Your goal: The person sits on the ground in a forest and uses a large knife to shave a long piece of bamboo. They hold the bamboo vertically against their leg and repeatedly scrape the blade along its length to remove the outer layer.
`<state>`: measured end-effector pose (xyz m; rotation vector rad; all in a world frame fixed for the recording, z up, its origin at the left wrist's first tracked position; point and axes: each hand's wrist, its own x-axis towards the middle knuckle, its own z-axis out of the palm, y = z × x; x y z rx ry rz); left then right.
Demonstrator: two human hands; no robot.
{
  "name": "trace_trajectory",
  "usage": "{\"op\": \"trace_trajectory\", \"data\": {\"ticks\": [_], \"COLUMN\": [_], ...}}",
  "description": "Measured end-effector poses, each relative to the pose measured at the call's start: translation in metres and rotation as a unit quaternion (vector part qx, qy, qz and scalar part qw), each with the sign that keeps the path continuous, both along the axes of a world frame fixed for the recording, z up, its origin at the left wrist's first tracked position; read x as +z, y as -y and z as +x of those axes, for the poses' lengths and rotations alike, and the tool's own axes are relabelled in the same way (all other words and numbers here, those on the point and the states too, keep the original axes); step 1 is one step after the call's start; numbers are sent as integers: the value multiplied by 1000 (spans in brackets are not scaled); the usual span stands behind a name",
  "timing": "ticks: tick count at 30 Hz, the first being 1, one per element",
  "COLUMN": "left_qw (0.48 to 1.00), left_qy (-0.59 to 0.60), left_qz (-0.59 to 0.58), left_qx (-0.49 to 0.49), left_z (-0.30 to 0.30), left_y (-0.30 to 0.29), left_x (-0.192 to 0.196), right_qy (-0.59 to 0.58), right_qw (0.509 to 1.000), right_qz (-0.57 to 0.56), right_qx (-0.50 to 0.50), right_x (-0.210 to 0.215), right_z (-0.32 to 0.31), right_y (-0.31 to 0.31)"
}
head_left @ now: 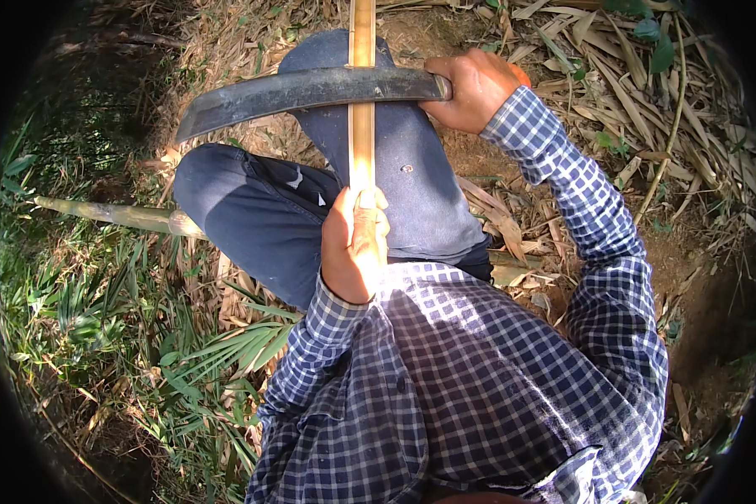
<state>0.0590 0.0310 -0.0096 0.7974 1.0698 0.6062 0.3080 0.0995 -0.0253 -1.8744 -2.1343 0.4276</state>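
No packages, labels, signs or screens anywhere in view.

Matt dark metal blade (311, 91) (smooth bamboo strip (361, 126))

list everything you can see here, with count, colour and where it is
bamboo strip: 1, pale yellow, runs from the top edge down the middle into the left hand
curved blade: 1, dark grey, lies across the bamboo strip, its grip end in the right hand
bamboo pole: 1, pale green, on the ground at left, passing behind the knee
dry leaves: many, tan, on the ground at top and right
green plants: many, green, at left and lower left
trousers: 1, dark blue, on the bent legs under the strip
checked shirt: 1, blue and white, lower middle
left hand: 1, closed around the bamboo strip
right hand: 1, closed on the blade's handle
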Motion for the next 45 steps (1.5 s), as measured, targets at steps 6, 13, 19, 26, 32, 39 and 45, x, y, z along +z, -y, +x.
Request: {"op": "trace_trajectory", "data": {"ticks": [6, 13, 19, 26, 32, 39, 45], "left_qw": [999, 999, 986, 1000, 999, 999, 999], "left_qy": [14, 2, 148, 3, -17, -46, -39], "left_qz": [-34, -2, -73, -8, -12, -4, -11], "left_qx": [39, 51, -31, 28, 32, 10, -3], "left_z": [2, 2, -22, -5, -5, -5, -7], "left_y": [6, 13, 1, 17, 18, 18, 21], "left_x": [0, -3, -12, 0, 1, 7, 11], "right_qy": [8, 1, -11, -7, 6, -33, -16], "right_qw": [999, 1000, 997, 997, 997, 999, 998], "right_qz": [0, -21, -62, -69, -83, 11, -49], "right_qx": [41, 20, -42, -30, -2, 21, -34], "right_x": [10, 13, 13, -3, 12, -1, -5], "right_z": [-17, -17, -9, 0, -9, -6, 0], "right_y": [21, 17, 1, 0, 5, 6, -10]}}
